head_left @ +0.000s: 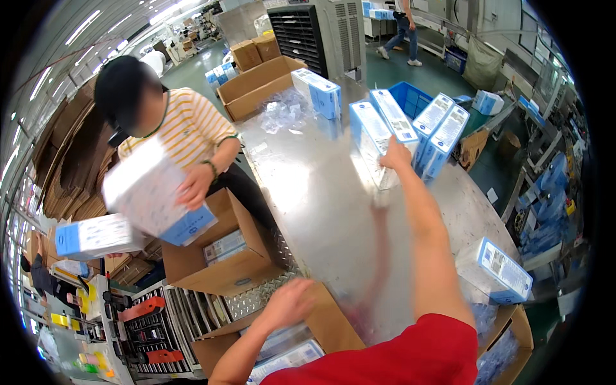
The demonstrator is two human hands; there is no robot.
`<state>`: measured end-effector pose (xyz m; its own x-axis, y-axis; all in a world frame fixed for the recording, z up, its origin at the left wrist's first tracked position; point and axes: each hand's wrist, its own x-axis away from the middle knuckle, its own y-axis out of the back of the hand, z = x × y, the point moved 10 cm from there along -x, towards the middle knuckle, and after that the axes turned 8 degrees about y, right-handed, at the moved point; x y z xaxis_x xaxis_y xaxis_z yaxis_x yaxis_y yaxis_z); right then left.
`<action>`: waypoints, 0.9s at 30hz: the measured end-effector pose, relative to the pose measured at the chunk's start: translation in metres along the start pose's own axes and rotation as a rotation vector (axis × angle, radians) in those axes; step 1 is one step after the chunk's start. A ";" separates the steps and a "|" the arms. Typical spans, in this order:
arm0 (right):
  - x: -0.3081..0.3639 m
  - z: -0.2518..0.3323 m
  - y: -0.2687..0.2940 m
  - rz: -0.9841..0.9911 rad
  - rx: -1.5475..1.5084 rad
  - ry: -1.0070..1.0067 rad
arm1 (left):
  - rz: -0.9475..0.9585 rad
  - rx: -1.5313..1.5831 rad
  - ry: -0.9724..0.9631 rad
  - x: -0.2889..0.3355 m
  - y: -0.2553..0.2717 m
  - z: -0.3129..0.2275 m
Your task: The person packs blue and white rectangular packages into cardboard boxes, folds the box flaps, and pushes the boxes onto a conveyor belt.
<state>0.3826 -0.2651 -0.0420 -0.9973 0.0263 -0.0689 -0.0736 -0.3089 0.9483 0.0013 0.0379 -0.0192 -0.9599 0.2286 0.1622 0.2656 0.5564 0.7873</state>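
My right hand [396, 155] reaches across the metal table and grips the near end of a blue-and-white carton [393, 115], one of several standing in a group. Another carton [371, 138] stands just left of it, and two more [441, 133] lean together on its right. My left hand [292, 303] hovers over an open cardboard box [333, 321], slightly blurred, its fingers loosely curled with nothing visible in them. Inside that box lie white-and-blue cartons [289, 359], partly hidden by my forearm and red sleeve.
A person [186, 115] at the left holds cartons [147, 192] above another cardboard box [224, 273]. On the metal table [301, 192] are clear plastic wrap [282, 109] and a separate carton [316, 93]. Another carton [494, 269] sits at the right edge; behind stands a blue crate [410, 99].
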 end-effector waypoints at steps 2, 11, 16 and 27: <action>0.020 0.018 -0.016 0.201 -0.001 0.132 | -0.092 -0.065 -0.057 -0.032 0.015 -0.019; 0.130 0.007 0.071 0.056 0.032 0.743 | -0.006 -0.501 -0.224 -0.119 -0.051 -0.080; 0.038 -0.096 0.049 -0.142 0.490 0.497 | -0.056 -0.440 -0.293 -0.126 -0.050 -0.098; 0.228 0.104 -0.017 0.214 0.028 0.944 | -0.356 0.217 -0.264 0.042 0.125 -0.041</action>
<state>0.1566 -0.1548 -0.0411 -0.5827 -0.8062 -0.1030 0.0976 -0.1952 0.9759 -0.0090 0.0845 0.1105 -0.9465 0.1730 -0.2724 -0.0352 0.7837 0.6201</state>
